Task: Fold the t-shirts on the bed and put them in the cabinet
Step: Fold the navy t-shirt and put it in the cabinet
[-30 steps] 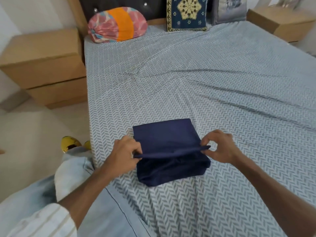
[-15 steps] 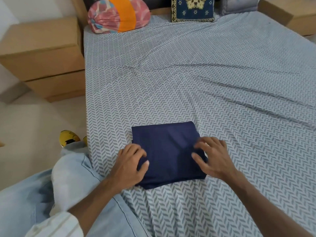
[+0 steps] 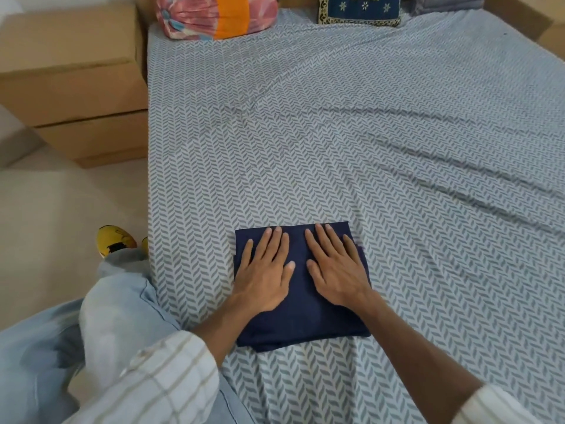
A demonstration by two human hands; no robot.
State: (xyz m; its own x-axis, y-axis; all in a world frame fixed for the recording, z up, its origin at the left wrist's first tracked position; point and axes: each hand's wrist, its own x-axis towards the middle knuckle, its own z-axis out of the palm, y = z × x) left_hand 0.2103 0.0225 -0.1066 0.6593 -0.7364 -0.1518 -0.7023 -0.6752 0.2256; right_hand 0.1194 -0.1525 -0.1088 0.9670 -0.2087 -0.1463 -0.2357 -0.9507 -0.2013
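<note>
At 6 o'clock, low in the view, a navy t-shirt lies folded into a thick, nearly square packet on the near part of the bed — plain matte cloth, with layered edges showing along its near side. Both hands lie flat on top of it, side by side, fingers straight and slightly spread: the left hand covers its 9 o'clock half, the right hand its 3 o'clock half, fingertips near the far edge. Checked cream sleeves and pale blue trousers fill the 7 o'clock corner. The bedsheet is grey-white herringbone, softly creased. At 9 o'clock a yellow shoe rests on the floor. Farther, at 10 o'clock, stands a boxy wooden nightstand; at 12 o'clock, a pink-and-orange bolster and an embroidered navy cushion.
</note>
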